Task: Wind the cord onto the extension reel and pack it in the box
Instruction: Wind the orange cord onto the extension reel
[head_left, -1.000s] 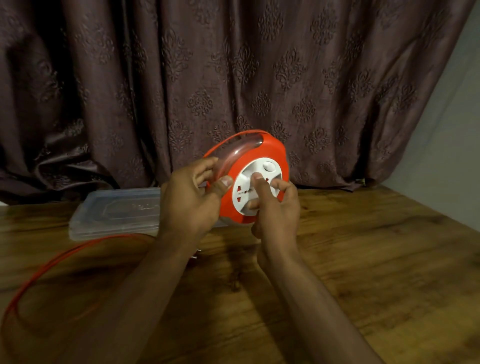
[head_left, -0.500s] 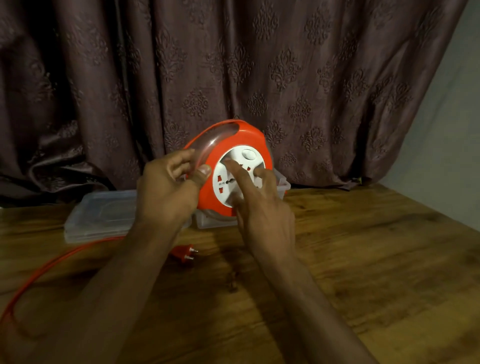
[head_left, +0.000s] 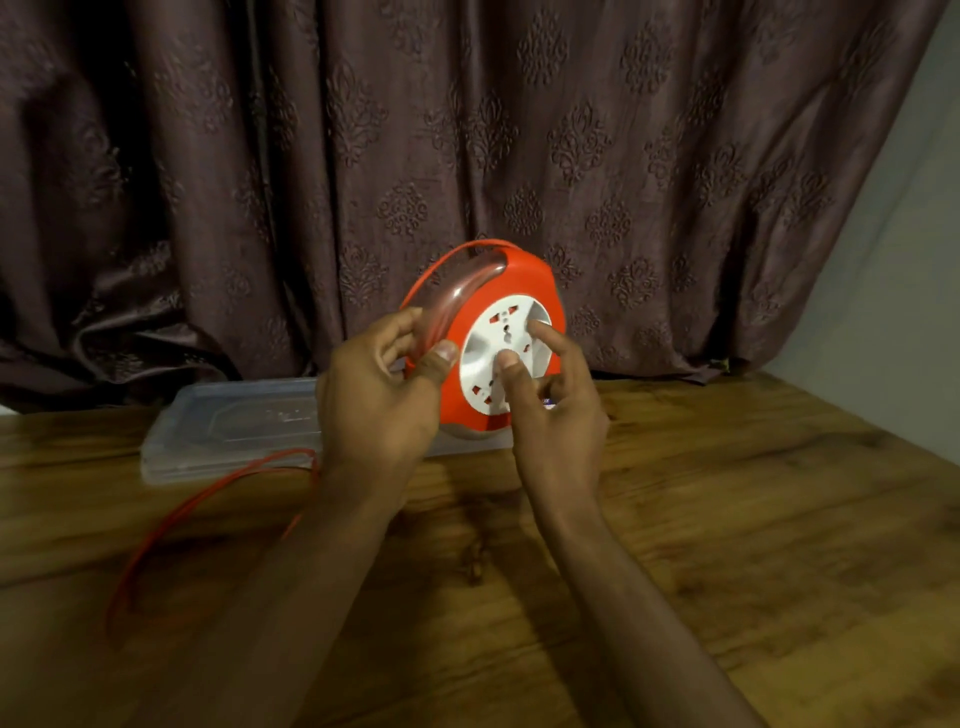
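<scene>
- Above the table (head_left: 727, 519), in front of the curtain, the extension reel (head_left: 498, 332) is held upright in the air, its white socket face (head_left: 506, 358) turned toward the camera.
- At the reel's left edge, the left hand (head_left: 379, 400) grips the clear rim, thumb on the front and curled fingers (head_left: 402, 327) behind it.
- On the reel's white face, the right hand (head_left: 556, 410) presses its thumb near the centre and a straight forefinger near the upper right edge; the other fingers are loosely bent below.
- From the top of the reel, the red cord (head_left: 208, 499) arcs over the left side, then shows again below and left of the reel, lying in a loop on the table.
- Behind and below the reel, a clear plastic box (head_left: 234, 426) lies flat on the table, partly hidden by the left hand.
- Behind the reel hangs a dark patterned curtain (head_left: 363, 156); right of the reel, a pale wall (head_left: 893, 260).
</scene>
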